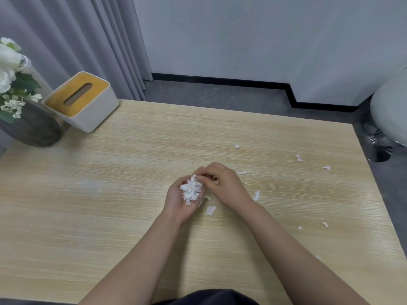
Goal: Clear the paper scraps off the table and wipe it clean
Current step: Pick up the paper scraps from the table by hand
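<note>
The left hand (pixel 180 201) cups a pile of paper scraps (pixel 191 190); right hand (pixel 222 183) fingers pinch more on top. Tip it, and bits may fall (others lie toward three o'clock on the desk (pixel 110 194)).

The person's left hand (pixel 180 201) and right hand (pixel 224 186) are bare, with no rings, watch or gloves showing. Both forearms are bare too, uncovered to the frame's lower edge, with no sleeve in sight. At 6 o'clock, between the arms, sits a patch of dark garment (pixel 211 297), plain and unmarked.
</note>
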Tool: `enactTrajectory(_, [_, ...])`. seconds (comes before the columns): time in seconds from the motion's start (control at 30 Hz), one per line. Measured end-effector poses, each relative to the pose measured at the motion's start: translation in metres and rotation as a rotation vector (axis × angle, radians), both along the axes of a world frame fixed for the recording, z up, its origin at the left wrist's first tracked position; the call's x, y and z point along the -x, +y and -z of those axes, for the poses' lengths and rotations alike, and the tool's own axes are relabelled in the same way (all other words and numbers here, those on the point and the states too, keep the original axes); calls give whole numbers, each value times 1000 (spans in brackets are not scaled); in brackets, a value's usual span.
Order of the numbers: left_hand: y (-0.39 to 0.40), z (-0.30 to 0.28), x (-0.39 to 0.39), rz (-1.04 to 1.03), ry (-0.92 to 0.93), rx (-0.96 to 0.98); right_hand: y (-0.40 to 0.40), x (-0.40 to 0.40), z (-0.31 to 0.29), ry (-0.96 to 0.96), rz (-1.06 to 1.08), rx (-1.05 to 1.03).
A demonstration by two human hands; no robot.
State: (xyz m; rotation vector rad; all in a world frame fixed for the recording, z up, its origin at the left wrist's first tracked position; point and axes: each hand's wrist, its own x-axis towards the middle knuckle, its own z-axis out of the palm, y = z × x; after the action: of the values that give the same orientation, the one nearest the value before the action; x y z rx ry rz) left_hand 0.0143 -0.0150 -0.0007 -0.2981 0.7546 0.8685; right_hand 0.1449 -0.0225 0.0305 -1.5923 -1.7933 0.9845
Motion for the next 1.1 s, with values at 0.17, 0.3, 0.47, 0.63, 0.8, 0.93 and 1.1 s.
enactTrajectory(0.17, [8,5,-3,21,-12,-6,23,-28,3,3,186,28])
enactTrajectory(0.3, [13,8,-3,37,-19,-33,55,-60,20,-81,326,46])
enactTrajectory(0.47, [17,16,1,40,-17,-21,91,-96,53,-164,517,117])
enactTrajectory(0.63, [16,17,8,28,-48,-51,110,-106,80,-287,492,187])
enactTrajectory(0.8, [16,22,19,-1,-111,-67,120,-105,96,-384,411,206])
enactTrajectory(0.93, [15,26,27,-27,-87,-73,123,-103,98,-411,416,206])
enactTrajectory(1.1, [7,23,32,-51,-74,-85,107,-88,84,-321,448,169])
